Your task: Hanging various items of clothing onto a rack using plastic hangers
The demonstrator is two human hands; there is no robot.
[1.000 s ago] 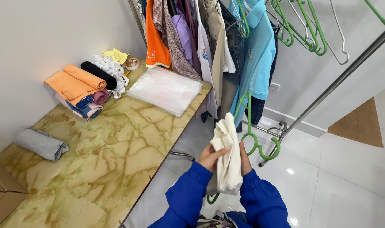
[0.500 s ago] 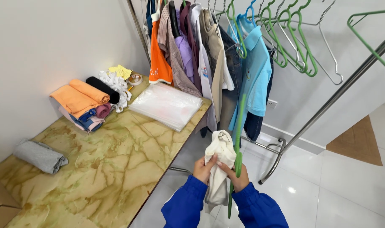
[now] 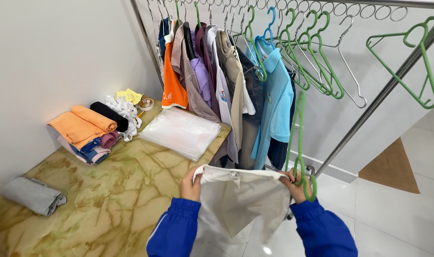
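Fingers: left hand pinched on the left top corner of the white garment; right hand closed on the right top corner and also gripping a green hanger.
Garment: lower centre of frame, stretched flat between both hands, collar edge up, label showing at mid-top; lower part hangs down between the blue sleeves.
Hanger: runs near vertical from the right hand toward upper centre; its hook end probably sits below the hand, partly hidden.
Rack: metal rail across the top of frame with ring loops; hung clothes in upper centre, among them an orange top and a light blue shirt.
Spare hangers: green and wire ones, upper right.
Surface: yellow marbled top, left half of frame.
On surface: folded stack with orange cloth on top, upper left; clear plastic bags just right of it; grey folded cloth at lower left edge.
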